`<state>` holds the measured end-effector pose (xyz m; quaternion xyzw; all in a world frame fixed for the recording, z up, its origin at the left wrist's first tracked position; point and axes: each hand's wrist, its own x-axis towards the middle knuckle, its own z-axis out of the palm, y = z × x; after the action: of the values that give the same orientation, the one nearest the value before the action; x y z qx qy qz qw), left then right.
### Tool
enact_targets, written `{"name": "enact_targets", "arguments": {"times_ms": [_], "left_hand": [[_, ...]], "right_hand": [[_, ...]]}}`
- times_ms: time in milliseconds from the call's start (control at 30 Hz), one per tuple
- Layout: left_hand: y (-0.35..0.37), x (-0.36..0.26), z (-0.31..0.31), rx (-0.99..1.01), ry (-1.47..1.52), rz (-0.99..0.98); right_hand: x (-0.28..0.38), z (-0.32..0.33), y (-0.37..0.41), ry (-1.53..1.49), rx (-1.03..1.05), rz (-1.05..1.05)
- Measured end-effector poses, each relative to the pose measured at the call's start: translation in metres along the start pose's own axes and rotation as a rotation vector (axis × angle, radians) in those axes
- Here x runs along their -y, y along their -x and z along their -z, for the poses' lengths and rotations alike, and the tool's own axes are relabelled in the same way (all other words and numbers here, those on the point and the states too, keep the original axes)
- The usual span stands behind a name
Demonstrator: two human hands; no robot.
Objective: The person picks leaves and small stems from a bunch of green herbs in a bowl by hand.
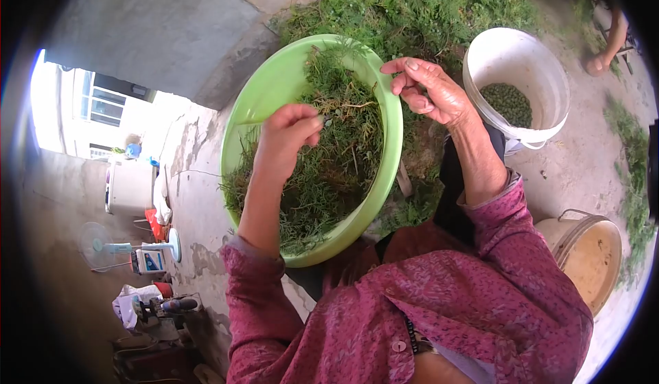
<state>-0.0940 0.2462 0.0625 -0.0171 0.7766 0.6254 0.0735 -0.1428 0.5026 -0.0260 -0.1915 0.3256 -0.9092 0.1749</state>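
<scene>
A large light-green plastic basin [395, 119] sits tilted before my lap, heaped with green leafy sprigs [329, 171] and some brownish stems. Over its left part is my left hand [292, 133], fingers curled together in a pinch; a small greenish bit shows by the fingertips, too small to name. My right hand [432, 92] hovers at the basin's right rim, its fingers loosely bent and apart, with nothing visible in them. Just right of that hand stands a white bucket [549, 102] partly filled with small round green pieces [506, 104].
A pile of green branches [412, 9] lies beyond the basin. A second, lidded-looking bucket [590, 264] stands at right. Another person's arm [614, 37] shows at upper right. A fan [130, 248] and a white cabinet [130, 185] are at left.
</scene>
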Motion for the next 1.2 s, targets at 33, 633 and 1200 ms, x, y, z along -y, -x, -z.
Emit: {"name": "enact_targets", "arguments": {"times_ms": [33, 633, 1200], "left_hand": [[-0.004, -0.01, -0.015, 0.037, -0.009, -0.081], [-0.019, 0.04, 0.028, 0.048, -1.017, -0.199], [-0.053, 0.075, 0.052, -0.06, -0.569, 0.101]], "right_hand": [[-0.001, -0.004, 0.0, 0.007, -0.006, -0.011], [0.01, 0.004, -0.002, 0.107, -0.179, 0.01], [0.001, 0.005, -0.013, 0.047, -0.189, 0.006]]}}
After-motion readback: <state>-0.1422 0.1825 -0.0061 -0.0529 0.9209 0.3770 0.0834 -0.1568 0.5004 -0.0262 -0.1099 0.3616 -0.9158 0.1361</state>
